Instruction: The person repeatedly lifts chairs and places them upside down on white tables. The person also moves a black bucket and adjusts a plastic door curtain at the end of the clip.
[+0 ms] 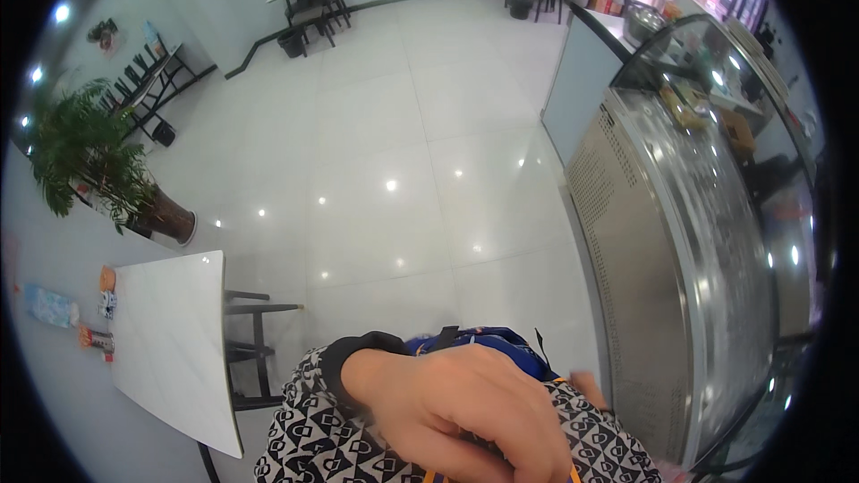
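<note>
My left hand [470, 406] reaches across my chest from the lower left, its back towards the camera and its fingers bent downwards. Orange-edged blue fabric [574, 473] shows beside the fingertips; whether they grip it is hidden. A patterned black-and-white sleeve [322, 429] with a black cuff covers that arm. Beyond the hand, blue cloth with a black strap end [446, 337] lies against my front. Part of my right hand [587, 386] shows low at the right, near the steel base of the glass display case [631, 268]; its fingers are not clearly seen.
A white marble-look table [174, 342] with a dark stool [258, 349] stands at the left, holding items by the wall. Behind it is a potted plant [168, 215]. The display case and a counter [584, 74] line the right. More tables and stools stand along the far walls.
</note>
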`<state>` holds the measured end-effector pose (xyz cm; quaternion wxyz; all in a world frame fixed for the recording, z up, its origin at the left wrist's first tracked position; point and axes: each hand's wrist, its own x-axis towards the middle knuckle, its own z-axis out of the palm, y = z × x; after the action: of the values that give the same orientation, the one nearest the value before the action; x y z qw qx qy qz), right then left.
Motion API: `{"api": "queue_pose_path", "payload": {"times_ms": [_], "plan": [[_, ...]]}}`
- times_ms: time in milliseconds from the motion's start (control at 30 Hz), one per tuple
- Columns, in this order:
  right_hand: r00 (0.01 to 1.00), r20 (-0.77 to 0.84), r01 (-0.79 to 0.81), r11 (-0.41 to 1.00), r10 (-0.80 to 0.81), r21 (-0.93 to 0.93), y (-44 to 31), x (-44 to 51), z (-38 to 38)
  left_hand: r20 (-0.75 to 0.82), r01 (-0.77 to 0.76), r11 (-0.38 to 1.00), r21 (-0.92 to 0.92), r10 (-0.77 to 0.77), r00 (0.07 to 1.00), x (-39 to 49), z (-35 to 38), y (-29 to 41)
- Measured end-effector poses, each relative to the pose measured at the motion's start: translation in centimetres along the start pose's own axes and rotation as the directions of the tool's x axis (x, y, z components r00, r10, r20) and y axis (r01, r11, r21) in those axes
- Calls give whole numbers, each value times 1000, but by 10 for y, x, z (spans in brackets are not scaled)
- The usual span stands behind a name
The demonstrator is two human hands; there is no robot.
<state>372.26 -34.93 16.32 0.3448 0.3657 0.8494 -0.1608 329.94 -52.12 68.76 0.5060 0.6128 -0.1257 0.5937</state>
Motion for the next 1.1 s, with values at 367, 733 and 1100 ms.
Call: {"api": "queue_pose_path", "payload": {"times_ms": [367, 733, 1100], "plan": [[900, -420, 355, 367, 114, 860, -89, 293, -411, -329, -40, 970, 242, 121, 937, 12, -261, 72], [944, 183, -328, 767, 273, 551, -27, 282, -240, -191, 196, 963, 186, -160, 968, 101, -568, 122], [951, 249, -282, 841, 182, 462, 29, 491, -465, -256, 405, 881, 243, -344, 903, 190, -859, 109]]}}
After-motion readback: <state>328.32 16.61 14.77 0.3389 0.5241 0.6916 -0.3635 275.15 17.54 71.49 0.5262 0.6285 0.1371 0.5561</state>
